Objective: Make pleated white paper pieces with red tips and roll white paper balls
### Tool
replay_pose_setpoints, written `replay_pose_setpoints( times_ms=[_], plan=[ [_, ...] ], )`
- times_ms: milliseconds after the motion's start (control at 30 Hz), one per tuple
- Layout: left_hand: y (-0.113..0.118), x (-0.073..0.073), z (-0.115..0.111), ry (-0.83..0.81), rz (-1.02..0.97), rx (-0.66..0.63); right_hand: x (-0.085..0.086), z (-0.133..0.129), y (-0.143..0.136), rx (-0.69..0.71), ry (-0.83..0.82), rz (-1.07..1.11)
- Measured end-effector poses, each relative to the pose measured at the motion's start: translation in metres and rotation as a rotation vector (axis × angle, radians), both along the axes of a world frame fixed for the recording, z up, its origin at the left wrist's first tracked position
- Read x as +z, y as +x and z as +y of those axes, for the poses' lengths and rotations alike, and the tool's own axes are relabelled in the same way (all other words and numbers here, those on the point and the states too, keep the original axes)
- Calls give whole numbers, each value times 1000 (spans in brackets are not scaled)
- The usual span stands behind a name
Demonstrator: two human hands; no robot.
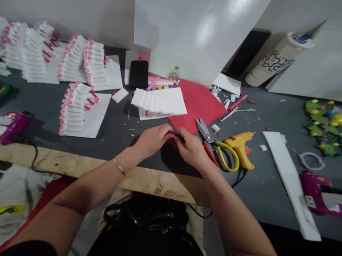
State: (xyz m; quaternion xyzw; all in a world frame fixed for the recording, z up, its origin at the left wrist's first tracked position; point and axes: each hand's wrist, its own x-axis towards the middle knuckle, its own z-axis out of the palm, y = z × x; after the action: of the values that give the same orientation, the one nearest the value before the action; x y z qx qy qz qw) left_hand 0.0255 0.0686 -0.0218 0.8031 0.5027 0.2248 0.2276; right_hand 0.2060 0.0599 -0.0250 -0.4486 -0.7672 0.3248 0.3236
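My left hand (153, 138) and my right hand (189, 147) meet above the near edge of the dark table. Their fingers are closed in a pinch on a small red piece (174, 133), mostly hidden between the fingertips. Just beyond them lie a folded white strip (160, 100) and a red sheet (199, 102). To the right of my right hand are scissors with yellow handles (229, 158), a red-handled tool (210, 156) and a yellow glue gun (243, 149).
Rows of white pleated pieces with pink ends (74, 112) stand at the left. Purple power sockets (12, 126) sit on both sides. A long white strip (292, 184), a white tumbler (274, 60) and green decorations (328, 131) are on the right. Another person's arm shows lower left.
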Motion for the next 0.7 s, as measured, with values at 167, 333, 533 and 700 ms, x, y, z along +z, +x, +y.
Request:
replay_pose_setpoints(
  times_ms=[167, 333, 533, 700],
  plan=[
    [-10, 6, 5, -110, -151, -108, -1, -2, -2, 11, 45, -79],
    [-8, 5, 2, -129, -311, -39, 1, -3, -2, -66, 146, -172],
    [-5, 4, -1, -196, -399, 5, 3, -3, -3, -102, 64, -103],
    [-5, 8, -4, -140, -371, 33, 5, -4, -4, -168, 22, -136]
  ],
)
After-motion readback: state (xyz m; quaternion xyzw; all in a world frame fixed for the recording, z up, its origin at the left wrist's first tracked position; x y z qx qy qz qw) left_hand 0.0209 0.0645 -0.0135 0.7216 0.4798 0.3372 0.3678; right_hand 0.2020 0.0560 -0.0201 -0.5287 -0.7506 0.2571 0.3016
